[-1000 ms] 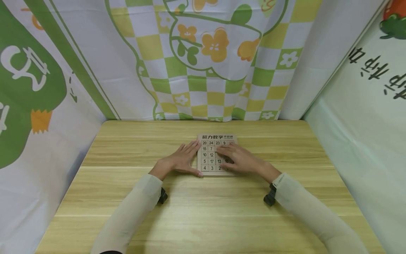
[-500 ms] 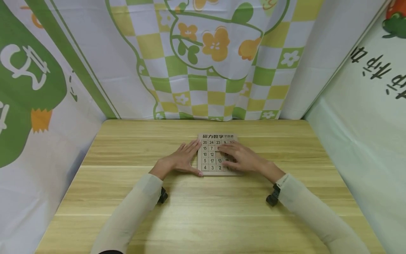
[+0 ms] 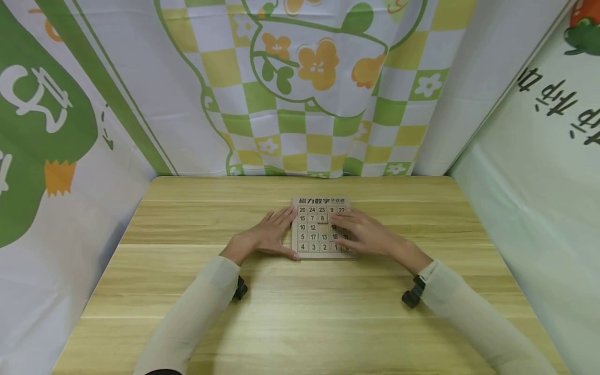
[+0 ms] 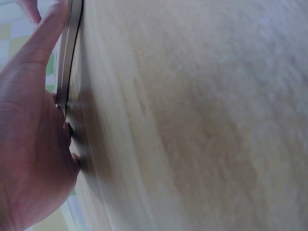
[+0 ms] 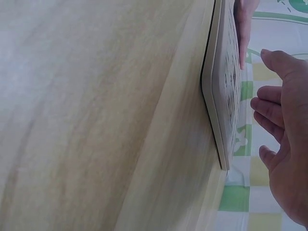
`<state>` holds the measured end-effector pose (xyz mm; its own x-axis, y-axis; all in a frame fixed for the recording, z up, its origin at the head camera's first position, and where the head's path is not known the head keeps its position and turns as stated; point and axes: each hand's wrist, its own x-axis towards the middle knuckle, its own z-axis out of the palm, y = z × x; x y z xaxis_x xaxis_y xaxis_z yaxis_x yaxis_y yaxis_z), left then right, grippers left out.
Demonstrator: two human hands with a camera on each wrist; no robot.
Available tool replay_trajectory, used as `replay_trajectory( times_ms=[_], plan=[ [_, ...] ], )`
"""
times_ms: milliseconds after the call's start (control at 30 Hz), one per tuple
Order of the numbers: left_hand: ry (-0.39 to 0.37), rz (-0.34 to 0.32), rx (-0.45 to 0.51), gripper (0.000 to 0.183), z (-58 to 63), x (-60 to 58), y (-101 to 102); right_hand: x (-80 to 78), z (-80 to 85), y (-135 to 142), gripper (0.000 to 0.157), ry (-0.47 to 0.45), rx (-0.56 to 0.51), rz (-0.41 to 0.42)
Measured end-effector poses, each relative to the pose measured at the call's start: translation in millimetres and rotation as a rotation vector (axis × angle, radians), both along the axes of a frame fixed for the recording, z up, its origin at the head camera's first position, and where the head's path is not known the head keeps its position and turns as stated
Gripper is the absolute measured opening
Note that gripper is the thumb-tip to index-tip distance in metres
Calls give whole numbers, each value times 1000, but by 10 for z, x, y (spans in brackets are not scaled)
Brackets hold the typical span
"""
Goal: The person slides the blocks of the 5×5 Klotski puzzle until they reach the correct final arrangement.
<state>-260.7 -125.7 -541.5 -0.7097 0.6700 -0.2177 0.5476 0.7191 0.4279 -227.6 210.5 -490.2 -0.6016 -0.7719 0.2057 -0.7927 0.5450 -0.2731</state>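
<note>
nearest are the long pale sleeves [image 3: 187, 317], with a small black device [image 3: 411, 298] under each cuff. past them, the left hand [image 3: 269, 235] touches the left side of a wooden number sliding puzzle [image 3: 323, 228] — fingers straight and slightly fanned, thumb spread toward the near left corner. the right hand [image 3: 374, 235] hovers just above the puzzle's right half, thumb held off from loosely bent fingers, pinching nothing.

the puzzle lies flat on the wood-grain tabletop [image 3: 323, 317], beyond its middle. tile 13 [image 3: 324, 237] sits just below the bare cell, tile 12 [image 3: 312, 227] to its left and tile 8 [image 3: 322, 219] above — some tiles at right are hidden by the hand. farthest back hangs a green, yellow and white checked curtain [image 3: 291, 123] with orange flowers.
</note>
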Motion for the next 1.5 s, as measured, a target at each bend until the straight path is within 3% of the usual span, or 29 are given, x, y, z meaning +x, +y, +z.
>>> replay_trajectory(
  times_ms=[167,467,633,1433,1500],
  plan=[
    [8,2,-3,146,-31,-15,-1,40,1,35,58,26,2,1],
    [19,-4,-28,136,233,120,30,130,0,58,61,31,27,19],
    [36,-1,-45,132,269,145,40,189,-6,39,62,23,38,44],
    [25,-3,-51,134,268,138,46,313,-144,-57,59,3,73,66],
    [26,-13,-22,138,178,100,22,318,-147,-60,59,-5,83,65]
  ],
)
